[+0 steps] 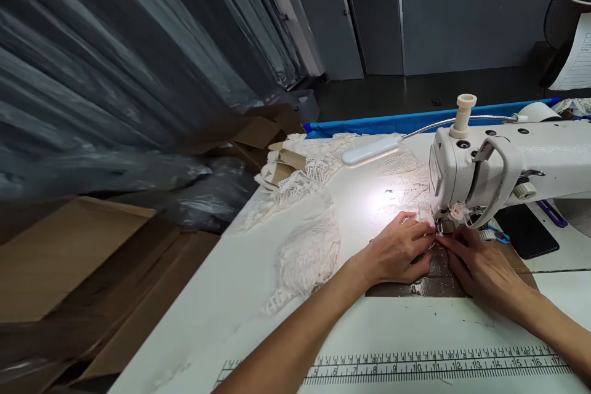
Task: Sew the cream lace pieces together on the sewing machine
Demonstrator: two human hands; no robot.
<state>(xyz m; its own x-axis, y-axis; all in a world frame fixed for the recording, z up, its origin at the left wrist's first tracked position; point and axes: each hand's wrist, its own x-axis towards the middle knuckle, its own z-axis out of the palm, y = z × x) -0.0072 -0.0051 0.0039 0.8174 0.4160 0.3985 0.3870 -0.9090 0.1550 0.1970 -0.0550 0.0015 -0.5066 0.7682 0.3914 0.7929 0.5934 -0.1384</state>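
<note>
A white sewing machine (512,160) stands at the right, its needle area lit by a lamp. My left hand (401,249) lies just left of the presser foot (440,226), its fingers bent and closed on the edge of a piece of white lace fabric (406,188). To the right of the foot, the thumb and forefinger of my right hand (482,265) pinch together at the same edge. The fingertips of both hands nearly meet in front of the needle. Much of the lace between them is hidden by my fingers.
More lace pieces (309,252) lie on the white table (221,314) at the left. A printed ruler (392,368) runs along the front. A black phone (526,231) rests by the machine. Cardboard boxes (69,252) stand beyond the table's left edge.
</note>
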